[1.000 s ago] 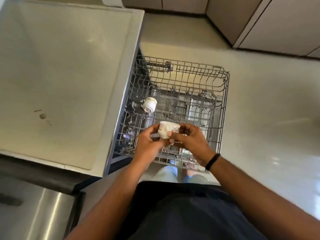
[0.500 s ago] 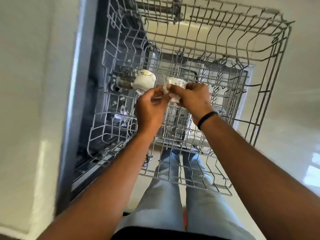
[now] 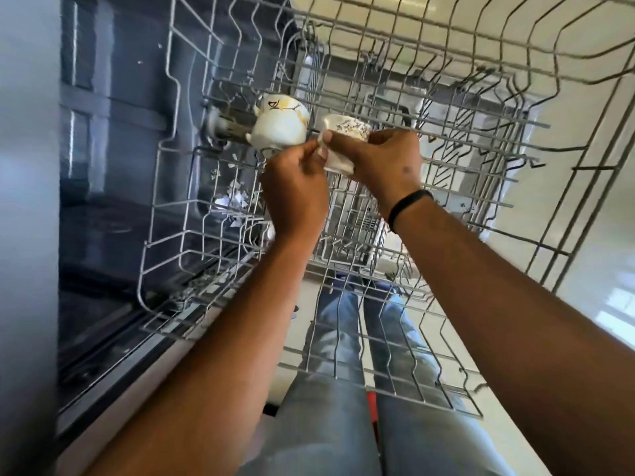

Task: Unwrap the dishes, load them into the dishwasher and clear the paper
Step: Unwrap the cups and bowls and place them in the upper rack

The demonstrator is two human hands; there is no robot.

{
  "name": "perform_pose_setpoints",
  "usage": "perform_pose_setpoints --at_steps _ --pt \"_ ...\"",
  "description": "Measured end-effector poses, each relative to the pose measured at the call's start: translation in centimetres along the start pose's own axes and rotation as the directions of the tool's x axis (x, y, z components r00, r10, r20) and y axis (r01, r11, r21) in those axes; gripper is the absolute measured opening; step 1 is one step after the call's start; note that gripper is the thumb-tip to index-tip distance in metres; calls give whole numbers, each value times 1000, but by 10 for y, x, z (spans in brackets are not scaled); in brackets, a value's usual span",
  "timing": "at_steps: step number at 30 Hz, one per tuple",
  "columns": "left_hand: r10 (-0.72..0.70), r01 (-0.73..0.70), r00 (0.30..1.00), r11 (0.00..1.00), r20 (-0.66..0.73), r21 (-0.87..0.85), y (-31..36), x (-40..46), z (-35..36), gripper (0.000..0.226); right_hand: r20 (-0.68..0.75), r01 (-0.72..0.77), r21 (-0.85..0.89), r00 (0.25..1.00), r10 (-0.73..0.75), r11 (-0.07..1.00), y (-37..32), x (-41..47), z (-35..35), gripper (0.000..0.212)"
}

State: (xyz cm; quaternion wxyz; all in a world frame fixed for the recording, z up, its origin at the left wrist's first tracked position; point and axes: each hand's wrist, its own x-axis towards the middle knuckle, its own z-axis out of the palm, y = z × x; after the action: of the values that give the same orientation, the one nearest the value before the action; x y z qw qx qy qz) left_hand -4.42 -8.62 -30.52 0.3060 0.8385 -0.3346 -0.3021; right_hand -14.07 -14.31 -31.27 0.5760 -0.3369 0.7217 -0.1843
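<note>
A small white patterned cup (image 3: 345,130) is held low over the pulled-out wire dishwasher rack (image 3: 446,139). My right hand (image 3: 381,163) grips it from the right with thumb and fingers round its side. My left hand (image 3: 295,190) pinches its near left edge with fingertips. Just left of it a second white cup (image 3: 280,127) with gold and black marks lies tilted on the rack's tines, close to my left fingertips. No wrapping paper shows on the held cup.
The dark dishwasher tub (image 3: 113,149) opens on the left, with small white scraps (image 3: 233,201) under the rack wires. A grey counter edge (image 3: 27,201) runs down the far left. My jeans-clad legs (image 3: 343,407) stand below the rack. Pale floor (image 3: 584,235) lies to the right.
The view has dropped much closer to the rack. Both hands carried the cup down and forward until it sits right beside the cup lying in the rack.
</note>
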Motion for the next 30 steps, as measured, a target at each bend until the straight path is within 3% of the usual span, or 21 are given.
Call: perform_pose_setpoints --at_steps 4,8,16,20,23,26,30 --pt "-6 8 999 999 -45 44 2 3 5 20 58 -40 68 998 36 997 5 5 -2 72" --pt "-6 13 998 994 -64 108 2 3 6 20 85 -61 161 995 48 985 4 4 -8 58" --pt "33 -17 994 988 -102 152 6 -2 3 17 83 -107 111 992 98 988 3 5 -13 53" --pt "73 -63 991 994 -115 89 8 -10 -3 17 71 -112 109 992 105 988 5 6 -11 71" --pt "185 -169 971 979 -154 113 9 -12 -10 17 47 -96 80 995 92 992 2 5 -8 80" --pt "310 -240 918 931 -248 275 7 -3 -16 29 53 -81 96 996 76 992 2 3 -8 72" --pt "226 -114 949 895 -218 432 -1 23 -27 64 80 -79 94 994 72 992 5 0 -10 69"
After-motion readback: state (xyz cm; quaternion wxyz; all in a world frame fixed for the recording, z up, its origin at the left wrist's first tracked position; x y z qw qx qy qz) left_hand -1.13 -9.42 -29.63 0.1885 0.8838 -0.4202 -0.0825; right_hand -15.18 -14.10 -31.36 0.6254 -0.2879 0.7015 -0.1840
